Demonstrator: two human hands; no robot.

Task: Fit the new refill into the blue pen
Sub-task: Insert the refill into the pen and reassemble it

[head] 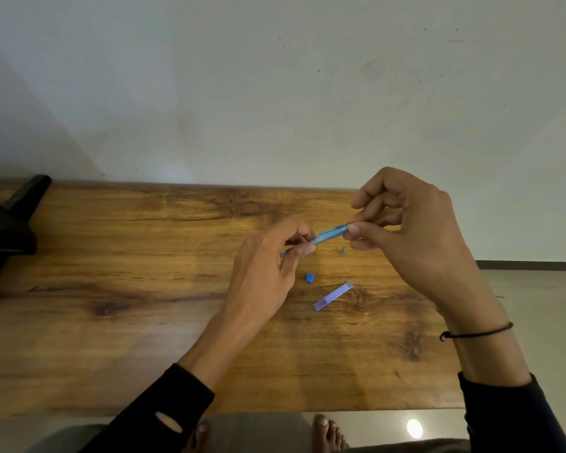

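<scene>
Pinching blue pen (pixel 328 234) at both ends above wooden table (pixel 144 273): your right hand (pixel 415 233) thumb and fingertips nip upper end, your left hand (pixel 268 269) thumb and forefinger clamp lower end. Pen slants up toward right. Below on table: small blue cap (pixel 309 278), pale purple refill case (pixel 333 296), tiny metal piece (pixel 342 251).

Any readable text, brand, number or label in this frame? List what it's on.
None readable.
Slim blue plastic pen, held between left hand and right hand: any print is too small to tell.
Pale purple translucent case on wooden table: no print visible.
Small blue plastic cap: blank.
</scene>
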